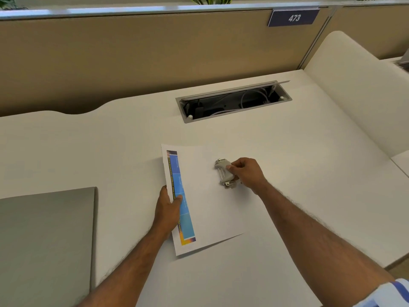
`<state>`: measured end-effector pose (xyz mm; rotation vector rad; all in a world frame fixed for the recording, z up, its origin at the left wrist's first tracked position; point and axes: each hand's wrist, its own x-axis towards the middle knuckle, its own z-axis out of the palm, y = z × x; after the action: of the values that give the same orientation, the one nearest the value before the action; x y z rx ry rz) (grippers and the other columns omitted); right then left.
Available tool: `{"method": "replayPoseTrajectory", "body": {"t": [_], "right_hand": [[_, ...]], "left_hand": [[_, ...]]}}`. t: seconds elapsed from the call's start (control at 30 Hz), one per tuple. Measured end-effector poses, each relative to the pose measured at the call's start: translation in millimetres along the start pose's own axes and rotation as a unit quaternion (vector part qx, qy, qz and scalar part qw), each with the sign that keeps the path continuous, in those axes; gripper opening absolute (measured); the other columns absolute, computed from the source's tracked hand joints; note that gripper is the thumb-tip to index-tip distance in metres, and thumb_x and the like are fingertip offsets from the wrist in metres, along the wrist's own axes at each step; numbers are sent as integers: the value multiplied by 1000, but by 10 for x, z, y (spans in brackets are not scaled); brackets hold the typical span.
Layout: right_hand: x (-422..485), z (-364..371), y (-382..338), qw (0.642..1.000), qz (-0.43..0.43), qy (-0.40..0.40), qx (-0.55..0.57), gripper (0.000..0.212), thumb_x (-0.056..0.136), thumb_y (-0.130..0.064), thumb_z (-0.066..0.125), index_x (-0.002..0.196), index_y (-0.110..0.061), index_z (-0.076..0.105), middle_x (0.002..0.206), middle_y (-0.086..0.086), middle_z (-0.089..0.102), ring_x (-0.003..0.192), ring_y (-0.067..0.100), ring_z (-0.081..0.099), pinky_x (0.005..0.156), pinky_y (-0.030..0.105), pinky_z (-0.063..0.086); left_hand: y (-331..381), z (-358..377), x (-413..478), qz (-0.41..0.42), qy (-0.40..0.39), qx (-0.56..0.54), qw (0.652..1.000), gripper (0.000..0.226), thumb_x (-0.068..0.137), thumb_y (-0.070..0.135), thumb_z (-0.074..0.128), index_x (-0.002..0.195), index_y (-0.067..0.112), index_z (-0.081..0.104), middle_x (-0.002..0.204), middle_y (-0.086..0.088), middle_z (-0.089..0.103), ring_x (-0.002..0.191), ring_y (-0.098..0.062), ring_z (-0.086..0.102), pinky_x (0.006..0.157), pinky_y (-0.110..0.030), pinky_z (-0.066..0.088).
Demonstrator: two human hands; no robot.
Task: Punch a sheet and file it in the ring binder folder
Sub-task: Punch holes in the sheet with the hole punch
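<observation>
The sheet (210, 202) lies in the middle of the white worktop (298, 196), turned a little so its long edges run from about 11 o'clock to 5 o'clock. A printed strip (180, 196) of blue, with yellow and dark ends, runs down its left long edge. The near short edge casts a thin shadow, so that end sits slightly off the worktop.

The left hand (168, 207) is at the sheet's 9 o'clock side. It pinches the left edge, with the thumb laid on top of the blue strip and the fingers hidden under the paper.

The right hand (247, 173) is at the sheet's 2 o'clock side, well apart from the left. Its fingers curl round a small grey and metal hole punch (223, 172), with the thumb resting on the punch's top. The punch stands at the sheet's right long edge, but white paper on white worktop hides whether that edge sits inside the punch's slot.

A closed grey folder (46, 240) lies flat at 8 o'clock from the sheet, apart from it and from both hands. At 12 o'clock an open cable hatch (232, 100) is sunk into the worktop. Behind it stands a tan partition (132, 52), which carries a blue sign (294, 17) reading 473 at 1 o'clock.
</observation>
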<state>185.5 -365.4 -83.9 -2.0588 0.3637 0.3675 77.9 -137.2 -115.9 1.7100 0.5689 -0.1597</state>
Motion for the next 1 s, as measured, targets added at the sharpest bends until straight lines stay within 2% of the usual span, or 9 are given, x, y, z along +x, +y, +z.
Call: {"method": "replayPoseTrajectory", "body": {"t": [0.07, 0.13, 0.23, 0.43, 0.77, 1.0], "right_hand": [[23, -11, -20, 1000, 12, -10, -6, 16, 80, -26, 75, 79, -12, 69, 77, 5, 69, 67, 17, 61, 55, 24, 44], [25, -33, -50, 1000, 20, -19, -8, 17, 80, -25, 76, 79, -10, 68, 78, 8, 69, 65, 18, 62, 43, 16, 38], [9, -75, -111, 999, 29, -31, -4, 16, 81, -21, 76, 79, -9, 65, 76, 8, 67, 62, 20, 63, 34, 11, 32], [4, -88, -146, 998, 36, -45, -4, 16, 82, -18, 75, 77, -9, 62, 75, 10, 65, 55, 19, 60, 32, 13, 31], [46, -89, -120, 998, 37, -49, -4, 17, 81, -18, 76, 77, -8, 63, 68, 8, 63, 51, 16, 57, 33, 13, 30], [122, -134, -101, 995, 67, -70, -21, 25, 80, -22, 77, 67, -11, 58, 65, 7, 62, 49, 15, 55, 36, 16, 27]], "left_hand": [[-2, 1, -2, 1, 3, -1, 1000, 37, 97, 21, 50, 133, 16, 39, 121, -2, 55, 96, -17, 61, 76, -29, 51], [-1, 2, -1, 0, 4, -1, 1000, 37, 97, 21, 49, 132, 16, 39, 122, -2, 55, 98, -19, 61, 78, -32, 52], [2, 3, 7, -5, 2, -2, 1000, 38, 97, 22, 50, 133, 16, 39, 122, -2, 55, 97, -18, 61, 75, -31, 52], [-16, -7, 12, -5, 1, -13, 1000, 37, 96, 22, 50, 131, 14, 40, 119, -4, 57, 86, -11, 61, 61, -19, 49], [-8, -1, 38, -6, -4, -15, 1000, 39, 97, 22, 50, 134, 17, 38, 126, -6, 55, 98, -20, 62, 76, -32, 52], [-6, -12, 30, -4, -13, -18, 1000, 40, 97, 21, 49, 134, 17, 37, 120, 0, 54, 87, -10, 61, 62, -19, 49]]}}
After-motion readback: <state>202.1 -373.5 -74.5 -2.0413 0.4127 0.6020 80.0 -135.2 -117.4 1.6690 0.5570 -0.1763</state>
